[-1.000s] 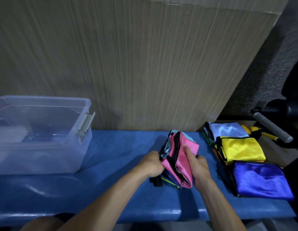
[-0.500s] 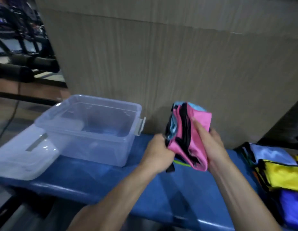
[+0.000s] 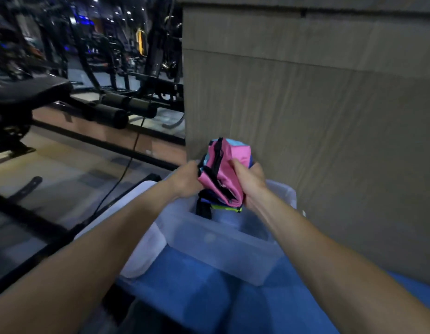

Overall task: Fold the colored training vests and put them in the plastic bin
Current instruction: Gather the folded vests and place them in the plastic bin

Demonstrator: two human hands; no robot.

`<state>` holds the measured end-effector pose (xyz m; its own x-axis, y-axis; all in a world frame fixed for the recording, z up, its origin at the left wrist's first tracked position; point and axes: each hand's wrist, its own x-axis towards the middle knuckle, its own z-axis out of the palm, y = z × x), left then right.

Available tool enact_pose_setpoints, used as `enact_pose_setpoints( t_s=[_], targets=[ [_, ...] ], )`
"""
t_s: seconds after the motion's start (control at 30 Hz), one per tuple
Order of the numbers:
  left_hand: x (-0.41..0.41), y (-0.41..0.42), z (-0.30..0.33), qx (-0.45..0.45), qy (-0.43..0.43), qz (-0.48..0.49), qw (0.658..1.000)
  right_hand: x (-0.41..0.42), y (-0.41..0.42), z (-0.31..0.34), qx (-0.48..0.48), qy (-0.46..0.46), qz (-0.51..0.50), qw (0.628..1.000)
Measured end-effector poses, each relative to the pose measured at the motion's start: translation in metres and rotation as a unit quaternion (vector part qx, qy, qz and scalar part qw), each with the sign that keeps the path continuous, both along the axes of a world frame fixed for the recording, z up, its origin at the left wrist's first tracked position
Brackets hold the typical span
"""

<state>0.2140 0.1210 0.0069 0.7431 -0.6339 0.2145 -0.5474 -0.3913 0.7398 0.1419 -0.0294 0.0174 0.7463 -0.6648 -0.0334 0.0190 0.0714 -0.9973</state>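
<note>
Head view: both hands [image 3: 188, 179] grip folded vests [image 3: 224, 174] above bin [image 3: 218, 242].

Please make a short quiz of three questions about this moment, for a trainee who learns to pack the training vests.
1. True or false: the bundle of folded vests already lies on the bottom of the plastic bin.
2. Which colour is outermost on the bundle? A) pink B) orange C) white
3. Fill in: the bin lid lies on the ____ side of the bin, as the person sees it.

Key
1. False. The left hand and the right hand both have a grip on the bundle, above the open bin.
2. A, pink with black trim.
3. Left; the lid is off, on the blue mat.
</note>
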Motion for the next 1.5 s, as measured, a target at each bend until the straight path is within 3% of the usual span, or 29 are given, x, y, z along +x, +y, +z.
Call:
enact_pose_setpoints(
  t_s=[0.2,0.27,0.33,0.37,0.47,0.53,0.63,1.0,1.07,1.2,1.27,1.33,1.37,1.43,1.5],
  targets=[
    [0.021,0.035,0.003,0.212,-0.145,-0.066,0.964,0.015,0.009,-0.035,0.005,0.023,0.027,0.999],
    [0.027,0.049,0.005,0.182,-0.197,-0.056,0.962,0.015,0.014,-0.045,0.034,0.048,0.048,0.997],
    [0.039,0.056,-0.005,0.088,-0.242,0.003,0.966,0.018,0.017,-0.056,0.044,0.090,0.067,0.993],
    [0.041,0.057,-0.012,0.057,-0.226,0.032,0.972,0.019,0.019,-0.061,0.041,0.116,0.079,0.989],
    [0.036,0.049,-0.030,0.059,0.009,0.089,0.994,0.021,0.021,-0.074,0.032,0.188,0.112,0.975],
    [0.032,0.046,-0.039,0.030,0.102,0.107,0.989,0.021,0.020,-0.079,0.030,0.222,0.127,0.966],
    [0.023,0.050,-0.037,0.002,0.118,0.113,0.987,0.027,0.021,-0.085,0.024,0.262,0.148,0.954],
    [0.017,0.053,-0.035,0.027,0.130,0.133,0.982,0.020,0.031,-0.089,0.067,0.315,0.217,0.921],
    [0.014,0.053,-0.035,0.014,0.130,0.129,0.983,0.019,0.034,-0.088,0.042,0.323,0.225,0.918],
    [0.015,0.058,-0.033,0.032,0.140,0.123,0.982,0.011,0.039,-0.076,-0.074,0.410,0.283,0.864],
    [0.014,0.056,-0.029,0.120,0.076,0.108,0.984,0.009,0.039,-0.071,-0.106,0.429,0.300,0.845],
    [0.011,0.049,-0.020,0.179,-0.116,0.094,0.973,0.007,0.043,-0.066,-0.122,0.431,0.307,0.840],
    [0.007,0.043,-0.014,0.160,-0.194,0.049,0.967,0.006,0.045,-0.064,-0.141,0.429,0.307,0.838],
    [-0.001,0.026,-0.003,0.167,-0.187,-0.114,0.961,0.004,0.043,-0.061,-0.201,0.422,0.300,0.831],
    [-0.002,0.009,-0.004,0.305,-0.138,-0.224,0.915,0.006,0.039,-0.060,-0.241,0.430,0.299,0.817]
  ],
)
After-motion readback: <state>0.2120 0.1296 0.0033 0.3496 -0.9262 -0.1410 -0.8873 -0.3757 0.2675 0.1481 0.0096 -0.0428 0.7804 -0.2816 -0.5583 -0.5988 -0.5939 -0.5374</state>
